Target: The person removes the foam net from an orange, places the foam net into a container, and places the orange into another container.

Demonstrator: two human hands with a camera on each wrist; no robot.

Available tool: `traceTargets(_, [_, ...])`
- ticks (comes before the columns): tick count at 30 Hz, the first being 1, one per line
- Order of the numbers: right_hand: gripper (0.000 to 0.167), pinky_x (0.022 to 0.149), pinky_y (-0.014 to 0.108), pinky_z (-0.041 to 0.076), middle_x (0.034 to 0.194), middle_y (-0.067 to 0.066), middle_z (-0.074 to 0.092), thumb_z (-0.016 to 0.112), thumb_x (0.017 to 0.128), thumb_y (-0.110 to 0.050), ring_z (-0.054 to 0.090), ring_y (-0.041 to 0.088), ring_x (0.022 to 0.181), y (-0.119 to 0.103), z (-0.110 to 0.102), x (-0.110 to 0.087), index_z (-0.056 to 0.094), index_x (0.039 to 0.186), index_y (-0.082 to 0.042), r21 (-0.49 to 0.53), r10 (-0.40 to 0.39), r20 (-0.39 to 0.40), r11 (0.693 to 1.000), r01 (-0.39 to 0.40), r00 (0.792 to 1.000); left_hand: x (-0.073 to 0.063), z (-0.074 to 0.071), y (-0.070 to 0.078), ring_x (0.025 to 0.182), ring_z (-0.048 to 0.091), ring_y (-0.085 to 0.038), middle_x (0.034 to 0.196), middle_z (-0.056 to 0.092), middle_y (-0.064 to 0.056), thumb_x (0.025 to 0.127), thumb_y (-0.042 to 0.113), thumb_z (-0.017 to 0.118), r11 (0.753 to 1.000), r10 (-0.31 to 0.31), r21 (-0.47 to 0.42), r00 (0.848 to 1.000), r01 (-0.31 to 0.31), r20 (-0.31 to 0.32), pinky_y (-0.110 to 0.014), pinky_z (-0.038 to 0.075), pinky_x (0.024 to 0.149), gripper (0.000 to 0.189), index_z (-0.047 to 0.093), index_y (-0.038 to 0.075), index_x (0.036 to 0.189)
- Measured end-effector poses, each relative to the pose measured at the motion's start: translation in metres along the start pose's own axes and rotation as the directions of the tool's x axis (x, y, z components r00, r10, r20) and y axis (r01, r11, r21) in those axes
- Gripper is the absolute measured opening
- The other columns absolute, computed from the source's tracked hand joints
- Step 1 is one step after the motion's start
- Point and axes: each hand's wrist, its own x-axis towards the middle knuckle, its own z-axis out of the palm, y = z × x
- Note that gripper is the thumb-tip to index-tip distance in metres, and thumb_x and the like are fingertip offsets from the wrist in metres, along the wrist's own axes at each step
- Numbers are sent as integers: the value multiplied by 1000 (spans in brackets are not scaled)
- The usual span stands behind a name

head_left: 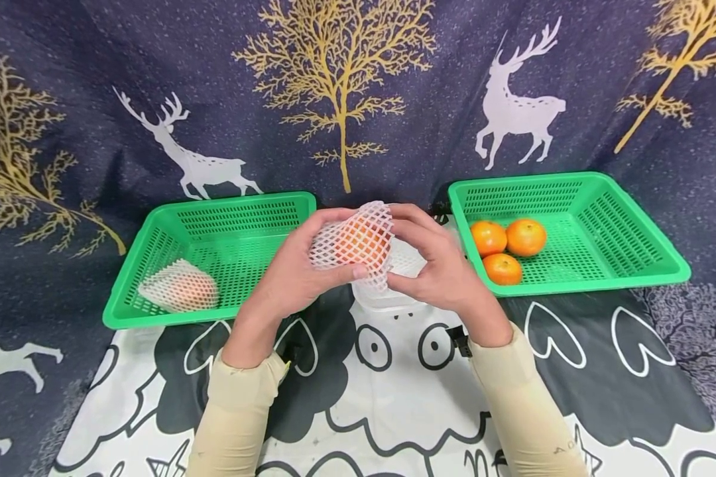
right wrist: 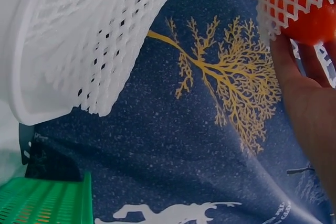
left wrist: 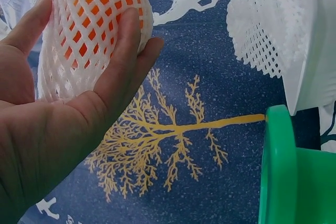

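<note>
An orange (head_left: 362, 242) sits inside a white foam net (head_left: 327, 248), held up in front of me between both hands. My left hand (head_left: 291, 273) grips the netted fruit from the left, thumb along its near side. At the net's right end, my right hand (head_left: 438, 262) holds the edge with thumb and fingertips. In the right wrist view, part of the orange (right wrist: 310, 24) shows bare beyond the net's edge. Behind and below the hands stands a white container (head_left: 388, 303) with more foam nets (head_left: 404, 257) in it, partly hidden by the right hand.
To the left, a green basket (head_left: 173, 321) holds one netted fruit (head_left: 181, 288). The right green basket (head_left: 632, 281) holds three bare oranges (head_left: 526, 237) in its left part. A patterned cloth (head_left: 394, 391) covers the table, and a dark curtain (head_left: 394, 165) hangs behind.
</note>
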Motion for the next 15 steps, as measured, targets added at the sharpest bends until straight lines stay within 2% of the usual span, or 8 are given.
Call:
traceTargets(8, [58,112,34,48,145,13,57,91,76,-2,54,29,136,-6,4,0,69,130,-4,-70,23,10,997,-22,1000,-1,5,0,112,63,-22,138,60,2,84,20,93,1000,-12,25,1000,12,-5,-46,55,93,76,53,27,149])
traceTargets(15, [60,107,28,49,148,10,51,89,76,-1,49,26,137,-10,9,0,66,131,-5,-111,32,38,993,-28,999,-1,13,0,113,63,-23,140,57,1,84,24,94,999,-19,45,1000,20,-21,-44,57,92,79,49,23,149])
